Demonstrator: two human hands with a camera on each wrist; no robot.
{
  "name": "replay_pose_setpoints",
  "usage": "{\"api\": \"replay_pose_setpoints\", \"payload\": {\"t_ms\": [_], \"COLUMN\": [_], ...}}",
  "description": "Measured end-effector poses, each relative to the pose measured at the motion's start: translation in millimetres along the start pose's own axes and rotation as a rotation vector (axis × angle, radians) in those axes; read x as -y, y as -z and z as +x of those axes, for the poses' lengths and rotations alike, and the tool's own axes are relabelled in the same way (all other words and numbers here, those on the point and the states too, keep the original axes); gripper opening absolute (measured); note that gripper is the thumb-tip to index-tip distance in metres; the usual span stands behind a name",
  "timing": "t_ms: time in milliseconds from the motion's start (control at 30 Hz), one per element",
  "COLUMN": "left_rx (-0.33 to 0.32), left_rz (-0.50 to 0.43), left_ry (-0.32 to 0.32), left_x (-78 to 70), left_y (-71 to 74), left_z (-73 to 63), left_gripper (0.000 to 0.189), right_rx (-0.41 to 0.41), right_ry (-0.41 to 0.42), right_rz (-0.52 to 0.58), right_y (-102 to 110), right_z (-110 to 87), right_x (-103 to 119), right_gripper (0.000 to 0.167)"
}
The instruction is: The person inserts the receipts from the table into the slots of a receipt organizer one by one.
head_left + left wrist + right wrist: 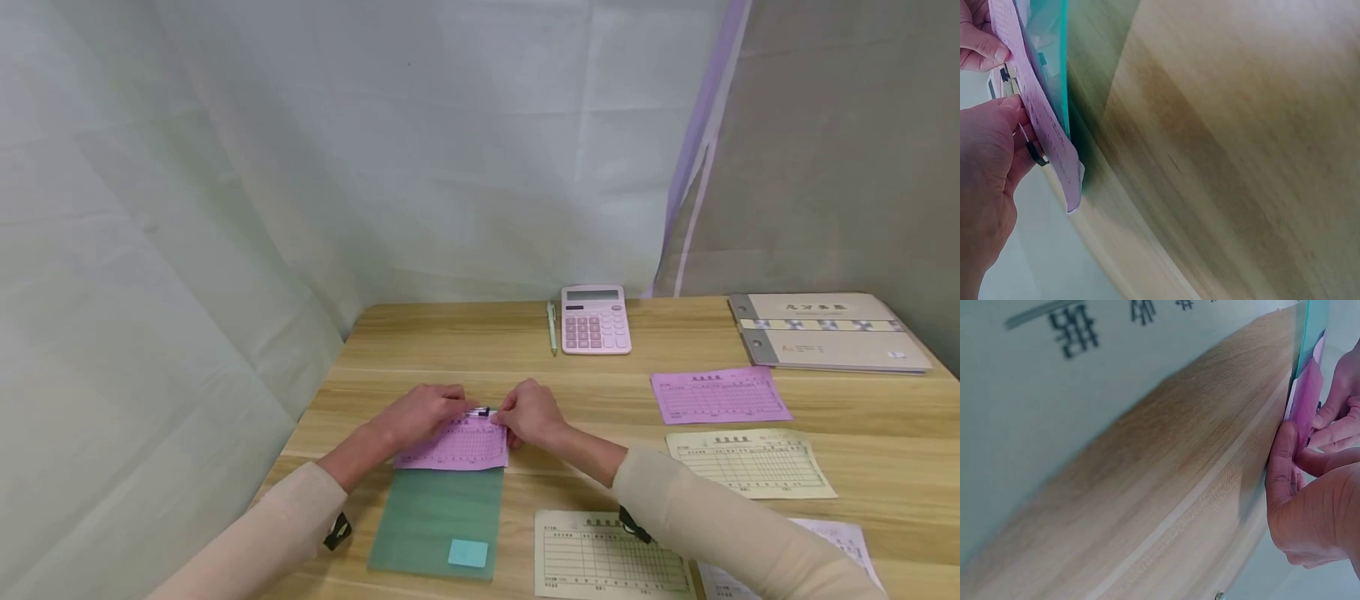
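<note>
A translucent green file folder (435, 508) lies on the table with a pale blue label at its lower corner. Over its upper part lies a pink printed form (465, 446), its top edge at a metal clip (478, 412) with black ends. My left hand (427, 412) holds the clip at its left part, thumb and fingers around the metal in the left wrist view. With thumb and forefinger, my right hand (534, 414) pinches the form's upper right corner; the right wrist view shows the pink sheet (1307, 403) between these fingers, beside the folder's edge.
To the right lie another pink form (720, 396), a cream form (750, 462), a second cream form (577, 558) and a white form (840, 537) partly under the right sleeve. Farther back are a pen (552, 329), a pink calculator (596, 321) and a binder (832, 337).
</note>
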State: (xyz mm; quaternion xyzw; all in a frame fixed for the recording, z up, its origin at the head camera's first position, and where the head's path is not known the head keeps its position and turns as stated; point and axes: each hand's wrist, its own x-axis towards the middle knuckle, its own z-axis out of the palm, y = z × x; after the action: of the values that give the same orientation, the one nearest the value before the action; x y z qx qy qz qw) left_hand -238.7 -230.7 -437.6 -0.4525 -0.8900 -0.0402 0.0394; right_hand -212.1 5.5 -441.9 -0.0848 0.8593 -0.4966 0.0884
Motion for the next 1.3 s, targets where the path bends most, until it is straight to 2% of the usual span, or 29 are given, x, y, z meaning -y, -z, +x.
{"api": "replay_pose_setpoints", "payload": {"t_ms": [300, 533, 767, 900, 1300], "left_rx": [-0.023, -0.03, -0.02, -0.021, 0.011], "left_rz": [-0.025, -0.004, -0.028, -0.015, 0.014], "left_ry": [-0.015, -0.027, 0.009, 0.005, 0.033], "left_x": [1.1, 1.9, 1.4, 1.4, -2.6], "left_y": [-1.6, -4.5, -4.1, -3.7, -4.4], "left_z": [-1.4, -2.1, -1.5, -1.3, -2.0], "left_gripper": [0.031, 0.029, 0.029, 0.029, 0.031], "right_rx": [-0.013, -0.016, 0.029, 0.044, -0.021], "right_ry": [-0.007, -0.028, -0.032, -0.036, -0.042], "right_rz": [0.003, -0.002, -0.019, 0.006, 0.0], "right_y": [-1.4, -2.9, 0.8, 2.6, -3.4], "right_z": [0.9, 1.2, 1.1, 1.7, 0.3], "right_x": [0.6, 1.3, 3.4, 3.7, 1.1], "right_gripper": [0.014, 0.018, 0.019, 0.017, 0.022]}}
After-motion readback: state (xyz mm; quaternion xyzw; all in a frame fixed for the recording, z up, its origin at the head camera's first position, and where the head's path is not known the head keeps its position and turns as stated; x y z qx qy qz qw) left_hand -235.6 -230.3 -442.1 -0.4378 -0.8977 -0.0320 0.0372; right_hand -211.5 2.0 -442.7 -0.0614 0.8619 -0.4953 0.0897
